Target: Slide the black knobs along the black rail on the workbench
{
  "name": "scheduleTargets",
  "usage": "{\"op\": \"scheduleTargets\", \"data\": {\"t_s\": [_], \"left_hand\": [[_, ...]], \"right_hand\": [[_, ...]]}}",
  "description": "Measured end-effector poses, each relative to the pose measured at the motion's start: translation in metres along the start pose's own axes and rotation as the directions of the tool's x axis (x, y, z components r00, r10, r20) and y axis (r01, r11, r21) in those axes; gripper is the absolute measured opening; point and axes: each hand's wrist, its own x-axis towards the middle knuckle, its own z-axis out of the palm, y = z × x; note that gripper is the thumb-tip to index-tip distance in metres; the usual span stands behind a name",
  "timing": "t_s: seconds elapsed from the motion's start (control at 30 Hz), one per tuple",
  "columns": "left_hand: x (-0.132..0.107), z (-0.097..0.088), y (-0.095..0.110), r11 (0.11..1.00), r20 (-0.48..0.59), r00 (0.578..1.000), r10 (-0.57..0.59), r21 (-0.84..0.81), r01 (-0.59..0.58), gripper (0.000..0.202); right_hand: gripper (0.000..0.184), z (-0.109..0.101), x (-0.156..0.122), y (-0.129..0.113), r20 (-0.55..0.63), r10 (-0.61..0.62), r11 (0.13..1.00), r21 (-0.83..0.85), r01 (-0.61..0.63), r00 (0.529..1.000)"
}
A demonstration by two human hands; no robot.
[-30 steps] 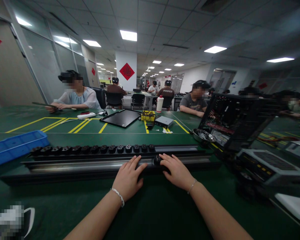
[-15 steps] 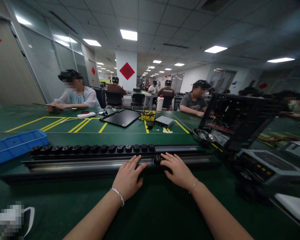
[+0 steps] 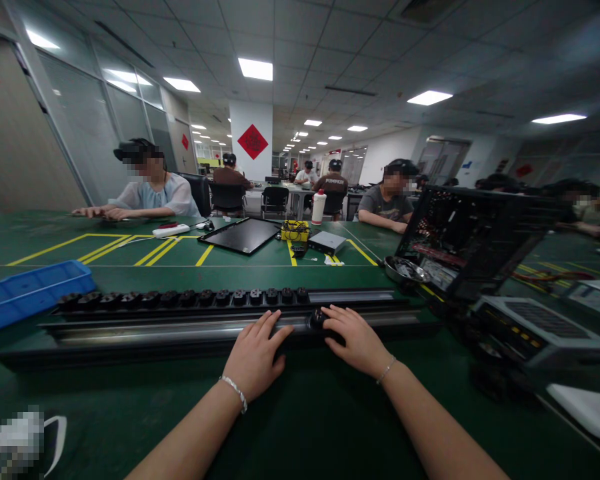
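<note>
My left hand (image 3: 255, 348) lies palm down with its fingers apart. Its fingertips rest on a long black metal rail (image 3: 150, 335) with a shiny channel. To its right, my right hand (image 3: 356, 340) has its fingers stretched out, the fingertips touching a small black socket module (image 3: 317, 319) seated in that rail. The thumb stands off from the module, whose right side is partly covered by the fingers. Just behind lies another rail (image 3: 353, 295), with a row of several black socket modules (image 3: 206, 297) along its left and middle part.
A blue tray (image 3: 35, 290) is at the left. On the right stand an open computer case (image 3: 460, 240), a metal bowl (image 3: 405, 272) and a power supply unit (image 3: 545, 333). Farther back lie a black panel (image 3: 240, 235), a yellow box (image 3: 295, 231) and a grey box (image 3: 327, 243). Several people sit beyond.
My hands stay almost in place on the rail and the module. The view has shifted slightly. At the left, the seated person's hands have moved lower and farther left on the table.
</note>
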Motion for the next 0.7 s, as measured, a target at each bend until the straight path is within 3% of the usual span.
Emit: {"op": "scheduleTargets", "data": {"t_s": [0.7], "left_hand": [[-0.0003,0.0002,0.0003,1.000,-0.012,1.000,0.003,-0.004,-0.003,0.053]], "right_hand": [[0.014,0.0023,0.0018,0.0048,-0.003,0.007,0.999,0.033,-0.007,1.000]]}}
